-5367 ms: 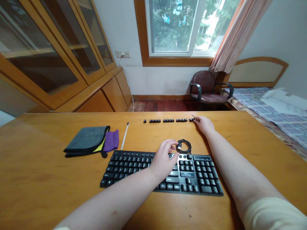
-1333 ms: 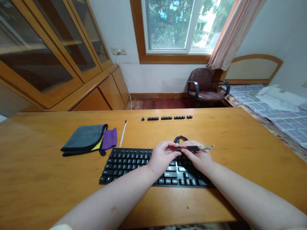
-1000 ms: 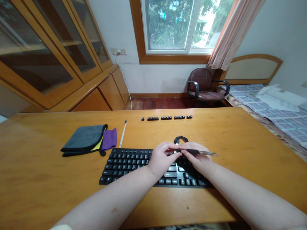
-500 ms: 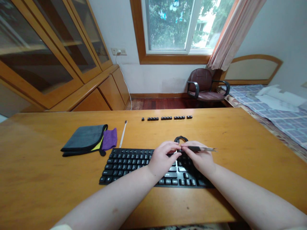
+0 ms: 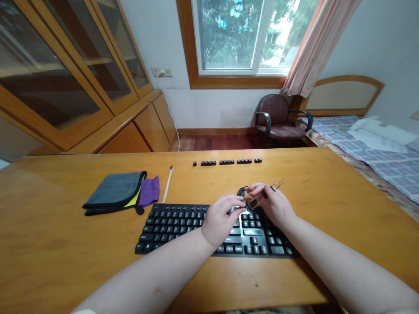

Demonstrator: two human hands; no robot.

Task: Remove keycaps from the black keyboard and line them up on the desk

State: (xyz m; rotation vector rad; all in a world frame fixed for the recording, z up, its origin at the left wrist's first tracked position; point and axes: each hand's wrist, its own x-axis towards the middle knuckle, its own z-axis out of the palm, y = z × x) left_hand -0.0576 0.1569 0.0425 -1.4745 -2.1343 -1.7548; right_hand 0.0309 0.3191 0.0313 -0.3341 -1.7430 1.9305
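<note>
A black full-size keyboard (image 5: pixel 178 222) lies across the desk under both of my hands. My right hand (image 5: pixel 276 205) grips a keycap puller (image 5: pixel 264 194) by its dark handle. One wire end of the puller forms a small loop over the keyboard's upper edge, and thin wires stick out past my fingers at the other end. Over the top right of the main keys, my left hand (image 5: pixel 222 218) is closed in a pinch beside the loop. A small dark bit shows at its fingertips, too small to name. My fingers hide the keys beneath.
Small black keycaps (image 5: pixel 227 162) stand in a row of groups near the desk's far edge. Left of the keyboard lie a white brush (image 5: pixel 167 185), a purple cloth (image 5: pixel 149 190) and a folded grey cloth (image 5: pixel 114 189). A coiled black cable (image 5: pixel 241 192) sits behind the keyboard.
My right hand has turned the keycap puller from nearly level to a slant, its wire loop now near my left fingertips. The left hand stays almost in place.
</note>
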